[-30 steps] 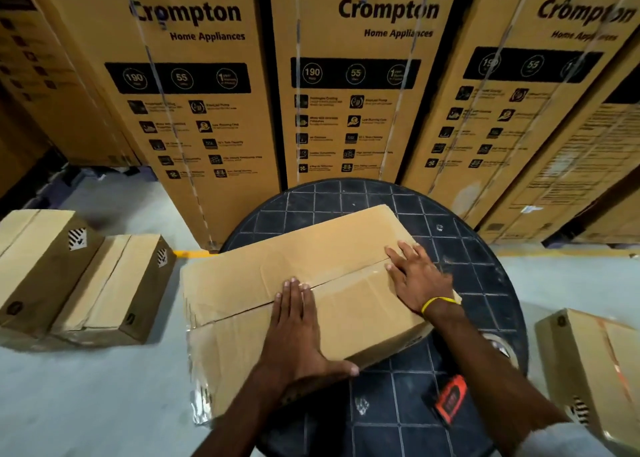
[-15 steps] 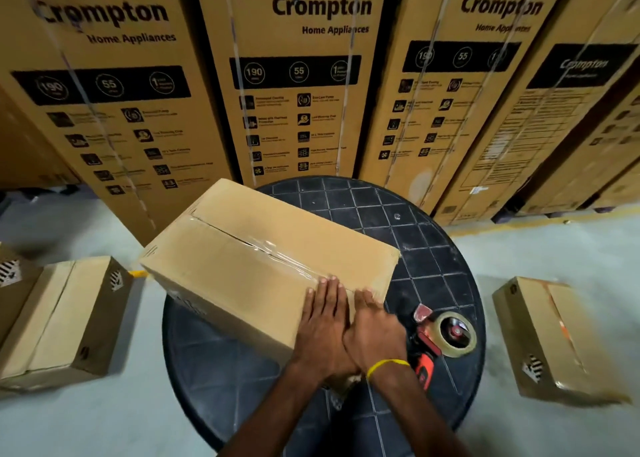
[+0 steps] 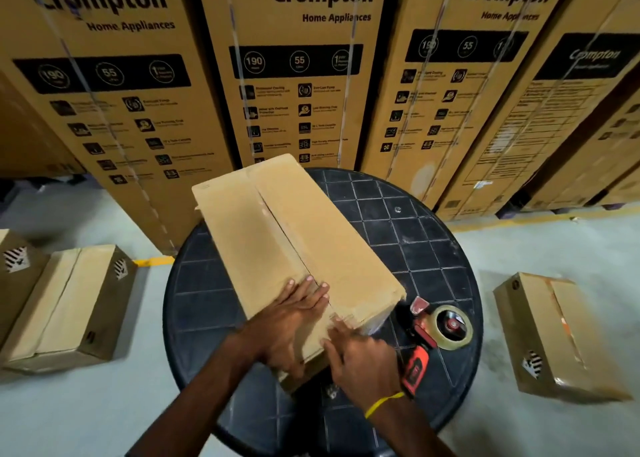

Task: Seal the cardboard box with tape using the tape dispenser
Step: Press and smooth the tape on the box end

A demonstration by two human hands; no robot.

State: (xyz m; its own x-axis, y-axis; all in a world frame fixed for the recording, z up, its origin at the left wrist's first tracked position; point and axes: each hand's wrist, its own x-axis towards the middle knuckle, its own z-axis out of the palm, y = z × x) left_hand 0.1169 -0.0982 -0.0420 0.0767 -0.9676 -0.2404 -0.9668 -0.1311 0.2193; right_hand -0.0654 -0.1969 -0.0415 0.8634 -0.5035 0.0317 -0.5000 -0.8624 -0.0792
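A long brown cardboard box (image 3: 311,234) lies on a round black table (image 3: 429,248), its centre seam running away from me. My left hand (image 3: 291,321) lies flat on the box's near end, fingers on the seam. My right hand (image 3: 360,363) rests against the near end face, fingers pointing up at the box's edge. A red and black tape dispenser (image 3: 433,335) with a roll of clear tape lies on the table just right of the box, untouched.
Tall printed cartons (image 3: 298,75) stand in a wall right behind the table. Two small boxes (image 3: 69,304) lie on the grey floor at left, another (image 3: 554,335) at right. A yellow line (image 3: 152,260) marks the floor.
The box has turned on the table so its seam now points away from me. My hands have stayed at its near end, the right one dropping onto the end face.
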